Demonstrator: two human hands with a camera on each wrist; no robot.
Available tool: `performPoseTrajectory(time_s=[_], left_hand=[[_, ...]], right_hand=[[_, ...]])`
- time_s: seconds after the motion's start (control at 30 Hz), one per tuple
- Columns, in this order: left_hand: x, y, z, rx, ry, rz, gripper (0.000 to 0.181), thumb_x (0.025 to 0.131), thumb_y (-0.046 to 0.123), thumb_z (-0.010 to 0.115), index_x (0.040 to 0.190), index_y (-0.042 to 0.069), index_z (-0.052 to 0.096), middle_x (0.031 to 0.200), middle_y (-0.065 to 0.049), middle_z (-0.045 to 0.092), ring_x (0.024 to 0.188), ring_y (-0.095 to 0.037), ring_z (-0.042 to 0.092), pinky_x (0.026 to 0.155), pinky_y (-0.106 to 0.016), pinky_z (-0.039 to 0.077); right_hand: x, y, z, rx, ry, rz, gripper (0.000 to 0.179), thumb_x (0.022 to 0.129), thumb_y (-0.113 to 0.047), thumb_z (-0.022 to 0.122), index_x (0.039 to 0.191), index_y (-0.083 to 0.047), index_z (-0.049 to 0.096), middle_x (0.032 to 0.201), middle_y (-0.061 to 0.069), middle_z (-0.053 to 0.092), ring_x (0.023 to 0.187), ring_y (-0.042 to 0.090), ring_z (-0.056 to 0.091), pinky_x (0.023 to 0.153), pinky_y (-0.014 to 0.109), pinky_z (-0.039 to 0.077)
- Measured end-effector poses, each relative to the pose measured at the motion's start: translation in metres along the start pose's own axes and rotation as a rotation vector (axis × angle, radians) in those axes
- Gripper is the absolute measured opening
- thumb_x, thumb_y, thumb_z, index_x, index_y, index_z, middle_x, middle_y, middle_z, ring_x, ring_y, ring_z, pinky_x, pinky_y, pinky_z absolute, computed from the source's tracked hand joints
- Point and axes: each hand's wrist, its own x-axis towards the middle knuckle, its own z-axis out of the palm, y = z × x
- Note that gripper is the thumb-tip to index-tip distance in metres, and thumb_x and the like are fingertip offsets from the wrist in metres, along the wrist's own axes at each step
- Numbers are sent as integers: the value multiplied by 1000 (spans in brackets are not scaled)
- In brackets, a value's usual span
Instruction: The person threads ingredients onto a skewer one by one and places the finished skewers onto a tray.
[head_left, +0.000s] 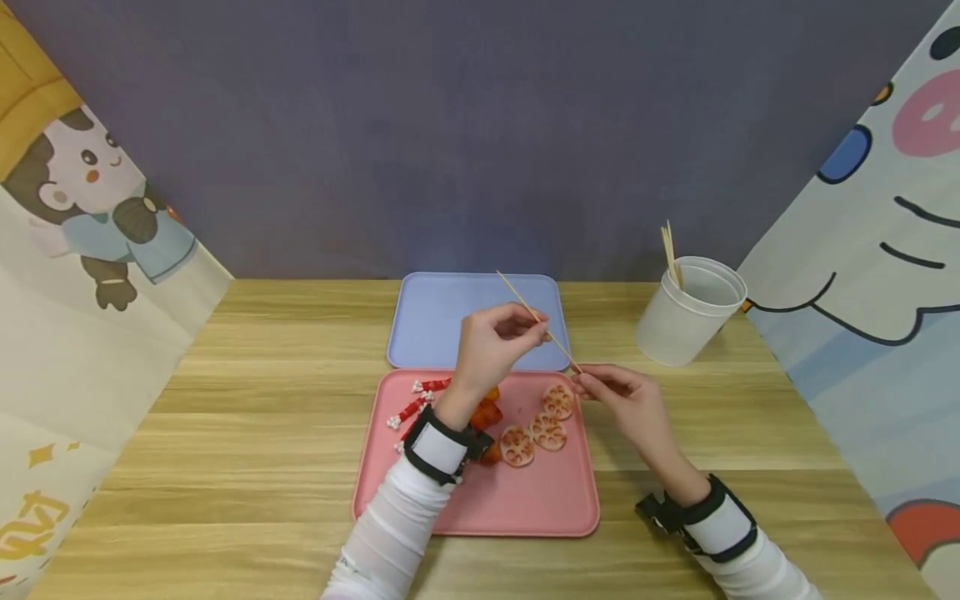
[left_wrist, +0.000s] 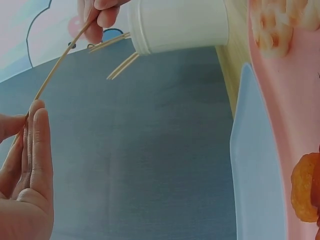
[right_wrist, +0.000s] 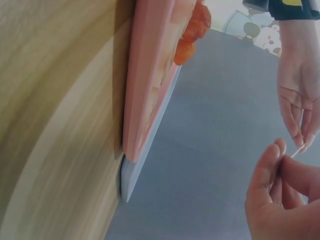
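Note:
A thin wooden skewer (head_left: 516, 292) slants above the trays, held by both hands. My left hand (head_left: 495, 342) pinches it partway along between thumb and fingers, over the seam of the two trays. Its lower right end sits between the thumb and fingertips of my right hand (head_left: 618, 404), beside the pink tray's right edge. Below lie lotus root slices (head_left: 548, 432) in a slanting row on the pink tray (head_left: 525, 508). Orange-red chunks (head_left: 486, 414) are partly hidden by the left wrist. Several red sticks with white frilled ends (head_left: 411, 408) lie at the tray's left.
A blue tray (head_left: 431, 317) lies behind the pink one, against the dark grey back wall (head_left: 480, 150). At the right back stands a white tub (head_left: 682, 329) holding several skewers (head_left: 670, 250). Printed cloth panels (head_left: 862, 275) flank the wooden table (head_left: 247, 433).

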Motion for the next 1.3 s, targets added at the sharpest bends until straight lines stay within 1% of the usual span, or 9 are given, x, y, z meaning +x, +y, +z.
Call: performPoseTrajectory(time_s=[0.07, 0.13, 0.23, 0.37, 0.5, 0.7, 0.93, 1.07, 1.3], left_hand=[[0, 0, 0, 10, -13, -8, 9, 84, 7, 70, 89, -1, 71, 93, -17, 72, 75, -21, 71, 68, -29, 58], [-1, 0, -1, 92, -43, -16, 10, 84, 10, 71, 90, 2, 72, 92, -14, 72, 76, -18, 70, 69, -29, 57], [-4, 1, -5, 342, -151, -40, 18, 82, 19, 74, 97, 9, 71, 92, -4, 72, 82, -12, 67, 74, -28, 56], [-13, 3, -7, 723, -364, -58, 35, 78, 30, 77, 107, 15, 68, 99, 1, 66, 95, -14, 62, 82, -30, 51], [-26, 3, -4, 924, -519, -81, 42, 75, 32, 77, 111, 13, 67, 105, -1, 63, 100, -18, 59, 84, -31, 51], [-46, -2, -2, 1063, -641, -76, 48, 69, 35, 83, 110, 12, 70, 104, -2, 63, 95, -18, 58, 77, -28, 51], [-60, -10, -2, 1155, -755, -59, 38, 64, 41, 85, 88, 16, 69, 83, 4, 55, 76, -12, 50, 67, -26, 44], [-64, -13, 0, 1188, -797, -54, 37, 61, 41, 86, 82, 19, 66, 80, 7, 53, 75, -12, 49, 71, -27, 43], [-68, -15, 3, 1193, -831, -56, 41, 58, 39, 88, 88, 19, 70, 84, 5, 58, 78, -12, 52, 76, -30, 42]], right_hand=[[0, 1, -1, -14, 4, -1, 24, 91, -8, 62, 109, 8, 66, 97, 8, 73, 81, 12, 71, 73, 36, 56], [2, 2, -3, -24, 16, -13, 24, 90, -6, 62, 108, 9, 66, 98, 13, 72, 80, 10, 71, 73, 33, 57], [3, 4, -7, -37, 37, -38, 23, 89, -3, 62, 106, 12, 66, 97, 15, 72, 79, 7, 70, 71, 28, 57], [4, 6, -17, -73, 52, -57, 21, 88, 1, 62, 105, 13, 66, 94, 14, 72, 78, 4, 70, 70, 25, 56], [2, 9, -28, -118, 56, -57, 21, 88, 0, 63, 106, 10, 68, 95, 23, 70, 78, 2, 69, 70, 23, 56], [-2, 15, -43, -157, 74, -46, 21, 88, 2, 62, 107, 10, 67, 94, 20, 71, 79, 1, 69, 70, 22, 56], [-1, 17, -53, -253, 103, -61, 23, 88, -5, 64, 107, 9, 68, 92, 10, 73, 78, 0, 69, 67, 20, 55], [2, 33, -63, -140, 90, -97, 23, 86, -7, 67, 106, 4, 70, 91, 6, 74, 77, 4, 70, 64, 18, 55], [0, 15, -60, -229, 121, -57, 24, 87, -6, 67, 105, 9, 68, 92, 20, 72, 76, 2, 70, 65, 19, 55]])
